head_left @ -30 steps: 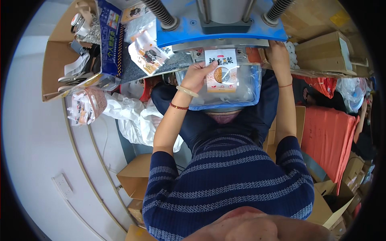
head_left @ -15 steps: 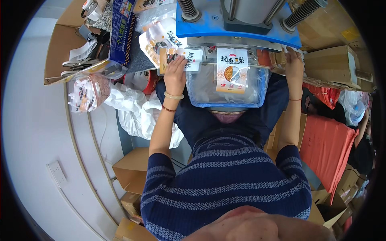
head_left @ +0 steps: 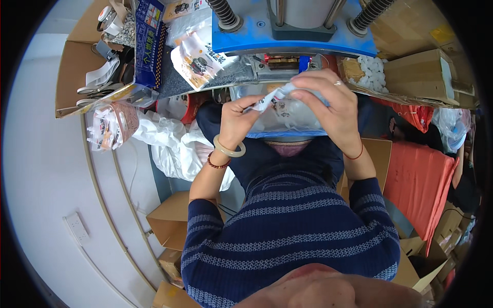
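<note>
A white printed packaging pouch (head_left: 268,101) is held up between my hands, seen nearly edge-on. My left hand (head_left: 238,119) pinches its left end between thumb and fingers. At the other end, my right hand (head_left: 331,105) closes thumb and fingers on the pouch's upper edge; whether it also holds something small is hidden. Just below them is a blue-rimmed bin (head_left: 287,134) lined with clear plastic, resting at my lap. Some printed packaging shows inside, partly covered by the pouch and hands.
A press with a blue plate (head_left: 292,38) stands ahead over the worktable. Printed pouches (head_left: 197,61) lie to its left beside a dark blue box (head_left: 149,46). Small white pieces (head_left: 372,73) sit in a carton at the right. A plastic tub (head_left: 114,123) hangs at the left.
Both hands have come inward and meet over the bin with a pouch lifted between them. The pouch lying across the bin is gone from there. The right hand has left the carton, revealing white pieces.
</note>
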`<state>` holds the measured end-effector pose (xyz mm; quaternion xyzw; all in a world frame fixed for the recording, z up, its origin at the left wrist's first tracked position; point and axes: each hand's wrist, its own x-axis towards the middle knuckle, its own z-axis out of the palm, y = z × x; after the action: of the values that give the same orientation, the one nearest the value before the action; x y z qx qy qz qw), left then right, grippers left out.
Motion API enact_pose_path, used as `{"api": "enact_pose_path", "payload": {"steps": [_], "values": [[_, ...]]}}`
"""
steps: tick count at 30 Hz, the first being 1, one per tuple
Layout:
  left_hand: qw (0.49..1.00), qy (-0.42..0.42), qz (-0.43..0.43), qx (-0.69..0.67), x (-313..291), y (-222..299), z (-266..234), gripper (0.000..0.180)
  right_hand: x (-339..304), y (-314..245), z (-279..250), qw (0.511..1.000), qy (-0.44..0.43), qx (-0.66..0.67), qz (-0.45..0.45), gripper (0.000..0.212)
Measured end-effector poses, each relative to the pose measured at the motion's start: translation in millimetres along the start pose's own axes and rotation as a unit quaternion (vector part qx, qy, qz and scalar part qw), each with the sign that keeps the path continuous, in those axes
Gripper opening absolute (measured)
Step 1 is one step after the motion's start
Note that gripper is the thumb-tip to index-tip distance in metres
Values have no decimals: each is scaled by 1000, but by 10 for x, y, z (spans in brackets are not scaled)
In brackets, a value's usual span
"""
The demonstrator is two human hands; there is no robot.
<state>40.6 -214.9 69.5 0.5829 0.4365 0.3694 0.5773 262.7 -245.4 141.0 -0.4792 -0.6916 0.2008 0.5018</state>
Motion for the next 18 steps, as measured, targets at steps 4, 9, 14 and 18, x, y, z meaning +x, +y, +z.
{"api": "enact_pose_path", "payload": {"steps": [4,9,14,18], "values": [[994,-78,-36,68,86,82,-39,17,72,82,-209,982,-154,-105,27,15],[928,-214,-221,-209,306,-355,62,18,13,563,-132,947,-200,-6,250,36],[887,-154,-274,-338,708,-424,186,21,-217,788,-306,948,64,-275,145,36],[883,-140,-264,-361,768,-445,287,22,-169,1655,-699,891,57,-432,127,26]]}}
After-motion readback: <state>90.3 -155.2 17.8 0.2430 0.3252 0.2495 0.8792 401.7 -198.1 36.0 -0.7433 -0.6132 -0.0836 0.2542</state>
